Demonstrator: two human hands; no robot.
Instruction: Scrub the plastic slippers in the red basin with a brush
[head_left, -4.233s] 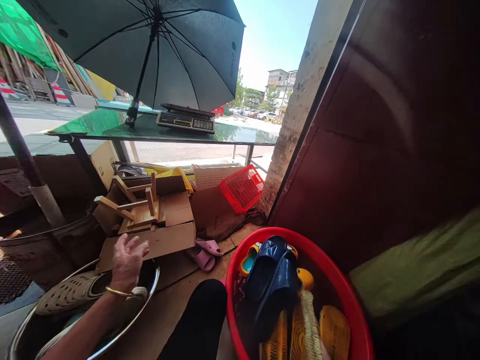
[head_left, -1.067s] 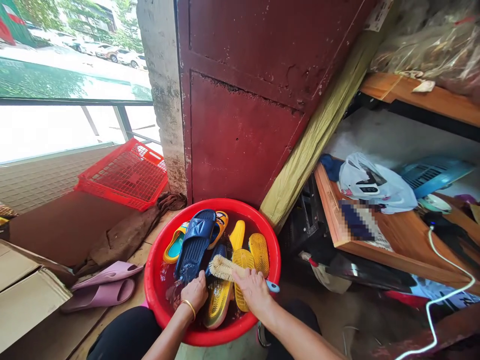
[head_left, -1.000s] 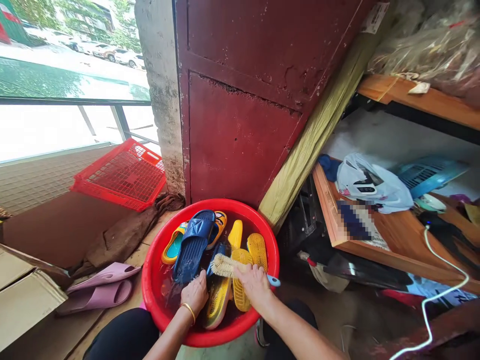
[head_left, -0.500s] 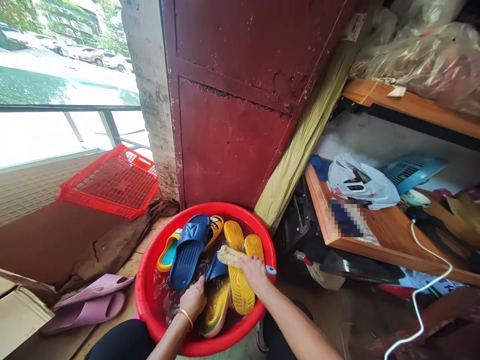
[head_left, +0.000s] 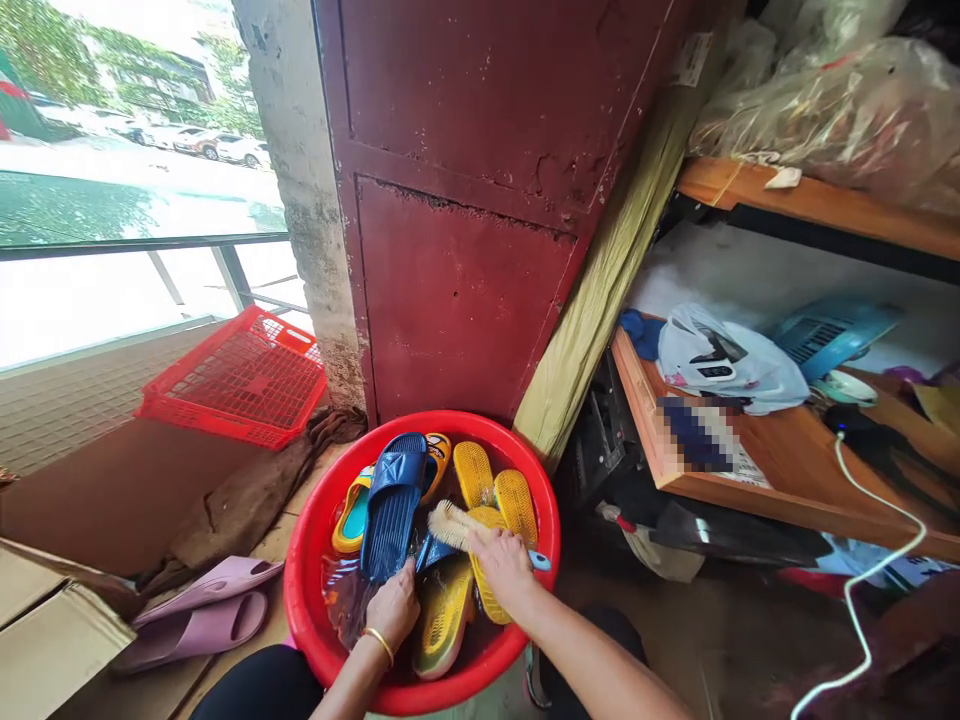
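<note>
A red basin (head_left: 298, 590) holds water and several slippers. My right hand (head_left: 504, 570) is closed round a scrubbing brush (head_left: 454, 524) with pale bristles and a light-blue handle end, held above the slippers. My left hand (head_left: 393, 606), with a bracelet at the wrist, is closed at the edge of a partly covered blue slipper (head_left: 433, 550); its fingertips are partly hidden. Beside it, another blue slipper (head_left: 395, 500) lies on the pile. A yellow-soled slipper (head_left: 444, 620) rests near the basin's front, and other yellow soles (head_left: 516, 505) lie at the right.
Pink slippers (head_left: 214, 625) lie on cardboard left of the basin. Behind them a red plastic crate (head_left: 240, 380) leans by the wall. A dark red door (head_left: 465, 300) stands behind the basin. At right is a wooden shelf (head_left: 757, 510) with a white plastic bag (head_left: 727, 365) and a white cable (head_left: 855, 610).
The brush has shifted slightly toward the left hand, over the blue slipper. The view has tilted and moved a little. Both hands keep their holds.
</note>
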